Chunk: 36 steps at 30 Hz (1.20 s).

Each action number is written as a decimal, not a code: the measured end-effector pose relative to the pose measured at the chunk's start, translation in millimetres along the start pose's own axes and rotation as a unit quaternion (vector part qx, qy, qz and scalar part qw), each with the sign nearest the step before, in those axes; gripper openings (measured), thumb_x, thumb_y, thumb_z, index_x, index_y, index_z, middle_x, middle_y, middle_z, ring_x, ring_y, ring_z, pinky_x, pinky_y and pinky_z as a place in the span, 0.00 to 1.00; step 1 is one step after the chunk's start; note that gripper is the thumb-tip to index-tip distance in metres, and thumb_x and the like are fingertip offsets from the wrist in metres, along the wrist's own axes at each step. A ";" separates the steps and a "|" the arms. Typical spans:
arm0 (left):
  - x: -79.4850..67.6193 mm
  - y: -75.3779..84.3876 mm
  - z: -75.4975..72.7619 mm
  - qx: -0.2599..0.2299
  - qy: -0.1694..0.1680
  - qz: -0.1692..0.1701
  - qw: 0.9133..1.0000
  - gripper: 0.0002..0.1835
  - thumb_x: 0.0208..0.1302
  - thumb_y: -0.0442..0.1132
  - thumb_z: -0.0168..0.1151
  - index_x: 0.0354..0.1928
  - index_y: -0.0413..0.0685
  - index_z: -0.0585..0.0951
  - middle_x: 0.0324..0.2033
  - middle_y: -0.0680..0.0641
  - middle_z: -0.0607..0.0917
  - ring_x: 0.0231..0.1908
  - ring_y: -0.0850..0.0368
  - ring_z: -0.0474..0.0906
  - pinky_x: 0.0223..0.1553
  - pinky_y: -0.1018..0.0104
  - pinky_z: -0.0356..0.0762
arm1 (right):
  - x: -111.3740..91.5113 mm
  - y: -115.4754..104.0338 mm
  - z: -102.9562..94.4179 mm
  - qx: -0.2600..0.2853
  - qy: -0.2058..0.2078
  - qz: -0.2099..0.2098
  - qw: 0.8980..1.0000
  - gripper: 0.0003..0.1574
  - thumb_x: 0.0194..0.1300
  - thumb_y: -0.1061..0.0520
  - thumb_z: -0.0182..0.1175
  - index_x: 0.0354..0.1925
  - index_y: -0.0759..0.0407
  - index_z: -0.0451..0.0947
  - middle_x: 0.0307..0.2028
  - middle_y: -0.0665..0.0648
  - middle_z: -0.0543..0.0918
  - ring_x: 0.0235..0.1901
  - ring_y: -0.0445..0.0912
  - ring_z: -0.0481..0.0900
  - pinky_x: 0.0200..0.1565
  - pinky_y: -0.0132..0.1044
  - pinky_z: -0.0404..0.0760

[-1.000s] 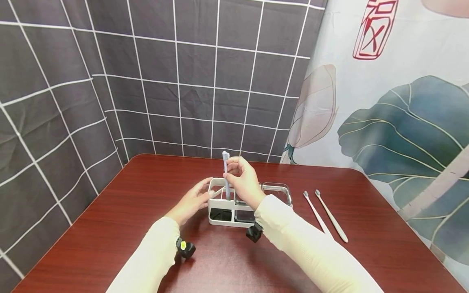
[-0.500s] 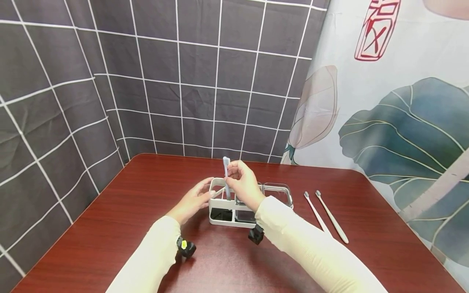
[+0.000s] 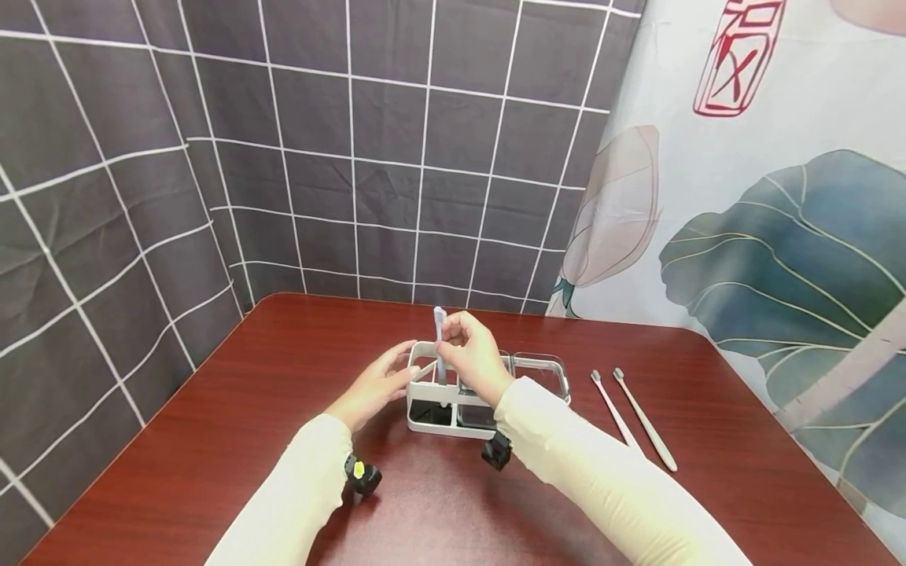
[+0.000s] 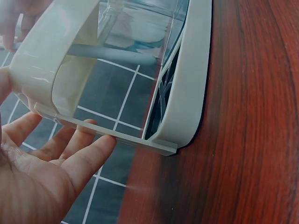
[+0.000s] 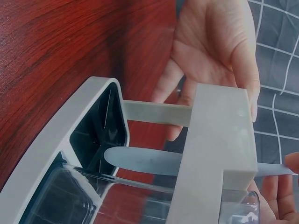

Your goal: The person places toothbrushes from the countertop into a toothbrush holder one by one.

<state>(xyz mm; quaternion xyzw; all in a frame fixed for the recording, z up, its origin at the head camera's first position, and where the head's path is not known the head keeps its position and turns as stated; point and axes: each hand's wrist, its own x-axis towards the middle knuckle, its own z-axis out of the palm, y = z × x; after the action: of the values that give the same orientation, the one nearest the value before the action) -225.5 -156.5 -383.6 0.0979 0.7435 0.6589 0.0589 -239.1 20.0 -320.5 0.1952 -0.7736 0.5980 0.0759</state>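
Note:
A white toothbrush holder (image 3: 469,394) stands on the table with an upper frame and a dark-lined base. My left hand (image 3: 371,391) holds its left end, thumb at the top front and fingers against the side post. My right hand (image 3: 474,358) pinches an upright light-blue toothbrush (image 3: 440,330) below its head. In the right wrist view the toothbrush handle (image 5: 140,160) passes through the upper frame. Its rounded lower end hangs over the dark base compartment (image 5: 96,135). The left wrist view shows that same handle (image 4: 112,53) beside a clear cup.
Clear cups (image 3: 543,367) sit in the holder's right part. Two more toothbrushes, one whitish (image 3: 614,413) and one with a grey head (image 3: 646,420), lie on the red-brown table (image 3: 297,362) to the right. A dark gridded curtain (image 3: 382,189) hangs behind.
The light-blue toothbrush has moved down with my right hand, and its lower end now shows beneath the upper frame. My left hand stays on the holder.

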 end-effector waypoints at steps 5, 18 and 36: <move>-0.1 2.2 0.0 -0.002 -0.001 -0.002 1.000 0.30 0.70 0.38 0.55 0.72 0.47 0.60 0.67 0.32 0.63 0.61 0.39 0.70 0.61 0.47 0.71 | 0.8 -0.4 0.8 -0.006 0.000 0.012 1.000 0.11 0.52 0.75 0.58 0.35 0.67 0.73 0.31 0.61 0.80 0.30 0.43 0.77 0.32 0.29 0.75; 1.3 3.1 0.5 -0.001 0.000 -0.002 1.000 0.31 0.69 0.38 0.55 0.72 0.46 0.60 0.67 0.31 0.63 0.61 0.39 0.71 0.60 0.48 0.72 | 2.5 0.5 0.4 -0.018 -0.009 0.031 0.999 0.13 0.49 0.76 0.59 0.34 0.66 0.71 0.31 0.59 0.78 0.30 0.42 0.76 0.32 0.29 0.75; 1.0 1.8 0.4 0.002 0.008 -0.009 1.000 0.31 0.69 0.38 0.56 0.72 0.48 0.61 0.67 0.33 0.64 0.60 0.40 0.72 0.59 0.48 0.73 | 1.2 -0.9 0.0 -0.033 -0.018 0.036 0.999 0.14 0.51 0.75 0.62 0.38 0.68 0.74 0.32 0.62 0.80 0.33 0.49 0.79 0.32 0.28 0.75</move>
<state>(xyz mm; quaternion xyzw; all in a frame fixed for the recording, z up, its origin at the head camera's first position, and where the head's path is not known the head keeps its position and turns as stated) -226.2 -155.7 -381.8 0.0864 0.7463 0.6573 0.0589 -239.8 19.6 -319.2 0.1754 -0.8009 0.5706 0.0473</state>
